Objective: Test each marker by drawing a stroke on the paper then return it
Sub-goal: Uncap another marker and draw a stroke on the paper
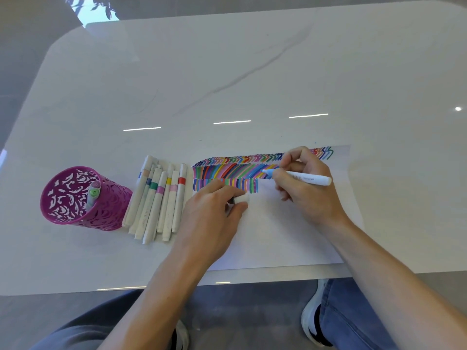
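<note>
**Light blue marker poised over the stroke rows**

Your left hand (pixel 217 208) is pressing the white sheet of paper (pixel 290 231) flat while pinching a small white marker cap (pixel 241 199). Your right hand (pixel 307 184) is gripping the uncapped white-barrelled light blue marker (pixel 298 176), its tip sitting over the coloured rows. You are best drawing one short, steady stroke on bare paper beside the last one. Beside the paper, white capped markers (pixel 158 198) are lying in a pile, and the magenta cut-out metal cup (pixel 83 198) is holding two markers.

Nine markers (pixel 161 198) lie flat (roughly), two in the cup (pixel 75 198), one held.
</note>
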